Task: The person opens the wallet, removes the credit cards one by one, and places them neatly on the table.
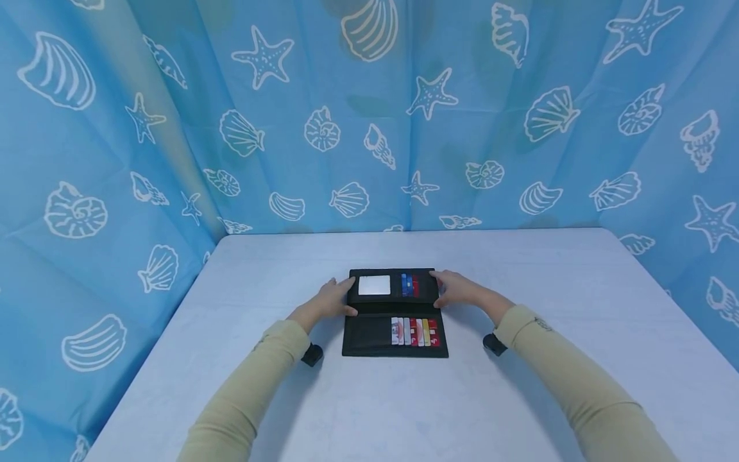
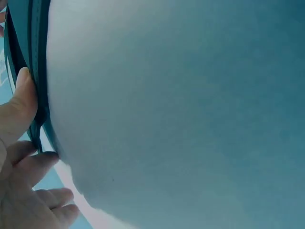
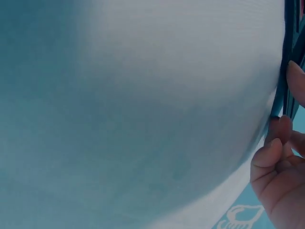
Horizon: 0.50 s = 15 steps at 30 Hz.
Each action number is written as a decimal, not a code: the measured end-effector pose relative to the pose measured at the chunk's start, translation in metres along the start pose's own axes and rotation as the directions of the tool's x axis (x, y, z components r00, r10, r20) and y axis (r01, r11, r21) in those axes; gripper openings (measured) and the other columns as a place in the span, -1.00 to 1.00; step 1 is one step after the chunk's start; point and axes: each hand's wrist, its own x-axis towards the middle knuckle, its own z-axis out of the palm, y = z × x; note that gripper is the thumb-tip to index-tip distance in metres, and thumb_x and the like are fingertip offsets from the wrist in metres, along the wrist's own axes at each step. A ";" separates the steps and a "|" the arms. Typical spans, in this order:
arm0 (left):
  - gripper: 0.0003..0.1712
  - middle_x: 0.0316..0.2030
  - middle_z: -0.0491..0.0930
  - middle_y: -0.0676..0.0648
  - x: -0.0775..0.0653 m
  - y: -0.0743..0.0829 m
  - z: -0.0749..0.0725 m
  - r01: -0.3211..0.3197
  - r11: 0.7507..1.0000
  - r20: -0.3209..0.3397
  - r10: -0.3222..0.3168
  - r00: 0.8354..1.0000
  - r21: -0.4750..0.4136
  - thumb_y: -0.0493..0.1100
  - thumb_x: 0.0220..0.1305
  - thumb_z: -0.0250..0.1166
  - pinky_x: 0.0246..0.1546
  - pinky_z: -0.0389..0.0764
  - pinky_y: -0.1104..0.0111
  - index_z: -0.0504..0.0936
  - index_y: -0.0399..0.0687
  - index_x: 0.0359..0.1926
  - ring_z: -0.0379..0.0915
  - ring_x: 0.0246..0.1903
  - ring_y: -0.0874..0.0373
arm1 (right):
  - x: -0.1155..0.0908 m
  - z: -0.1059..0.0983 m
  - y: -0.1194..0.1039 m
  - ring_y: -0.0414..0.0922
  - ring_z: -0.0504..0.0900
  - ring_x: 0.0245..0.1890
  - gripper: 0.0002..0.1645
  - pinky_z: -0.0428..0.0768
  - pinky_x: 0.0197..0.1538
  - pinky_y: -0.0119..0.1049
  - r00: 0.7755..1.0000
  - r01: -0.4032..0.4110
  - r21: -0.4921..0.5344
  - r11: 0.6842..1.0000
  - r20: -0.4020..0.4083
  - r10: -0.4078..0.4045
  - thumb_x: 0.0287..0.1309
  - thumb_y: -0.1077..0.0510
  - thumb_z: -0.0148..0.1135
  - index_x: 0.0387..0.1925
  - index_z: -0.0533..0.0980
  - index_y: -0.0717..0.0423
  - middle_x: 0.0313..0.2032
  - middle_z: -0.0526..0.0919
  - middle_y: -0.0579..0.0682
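Head view: I see the wallet (image 1: 392, 309) spread on the table (image 1: 404, 410), towards the far edge, midway between the side edges. Left hand (image 1: 329, 300) and right hand (image 1: 462, 290) pinch its upper flap's sides, thumbs apart from fingers. Unfolding looks done, cards (image 1: 415, 332) slotted; any refolding is left.

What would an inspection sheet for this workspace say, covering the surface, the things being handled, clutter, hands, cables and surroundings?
Surface: pale, flat tabletop.
Job's things: black wallet lying open; upper half shows a white rectangle and blue and red cards; lower half has a row of colorful cards on its right side.
Clutter: nothing seen.
Hands: left hand grips the upper half's left edge; right hand grips its right edge.
Cables: nothing seen.
Surroundings: blue curtain with white shells and starfish, behind the table and at both sides.
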 end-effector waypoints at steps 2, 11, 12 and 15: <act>-0.08 0.40 -0.01 -0.13 -0.001 0.000 0.000 -0.007 1.000 0.005 0.007 1.000 0.015 0.04 0.12 0.28 0.34 -0.18 0.00 0.04 -0.10 0.39 -0.36 0.38 -0.22 | 0.002 0.000 0.000 0.01 0.43 -0.15 -0.06 0.49 -0.04 -0.14 1.000 -0.024 -0.006 1.000 0.014 0.024 -0.01 0.20 0.32 0.33 0.04 0.34 -0.10 0.46 0.20; -0.17 0.41 -0.06 -0.06 -0.005 -0.001 -0.001 -0.042 0.995 0.042 0.038 0.998 0.088 0.08 0.19 0.19 0.34 -0.29 -0.03 0.09 -0.11 0.38 -0.40 0.37 -0.26 | 0.005 0.000 0.004 -0.09 0.39 -0.33 -0.14 0.37 -0.29 -0.32 0.998 -0.047 0.017 0.999 0.048 0.046 0.04 0.19 0.30 0.31 0.12 0.32 -0.34 0.43 0.06; -0.18 0.41 -0.06 -0.06 -0.005 -0.001 -0.001 -0.042 0.995 0.048 0.038 0.998 0.088 0.08 0.20 0.17 0.34 -0.29 -0.03 0.09 -0.10 0.38 -0.39 0.37 -0.25 | 0.005 0.000 0.005 -0.09 0.39 -0.34 -0.14 0.37 -0.30 -0.32 0.998 -0.044 0.016 0.999 0.050 0.043 0.04 0.19 0.30 0.31 0.12 0.32 -0.34 0.44 0.06; -0.18 0.41 -0.06 -0.04 -0.005 -0.002 -0.002 -0.047 0.994 0.060 0.042 0.997 0.094 0.10 0.21 0.15 0.34 -0.28 -0.03 0.08 -0.09 0.39 -0.38 0.38 -0.25 | 0.006 0.000 0.004 -0.07 0.41 -0.30 -0.15 0.40 -0.25 -0.29 0.997 -0.054 0.013 0.998 0.058 0.053 0.04 0.19 0.29 0.31 0.12 0.31 -0.29 0.47 0.09</act>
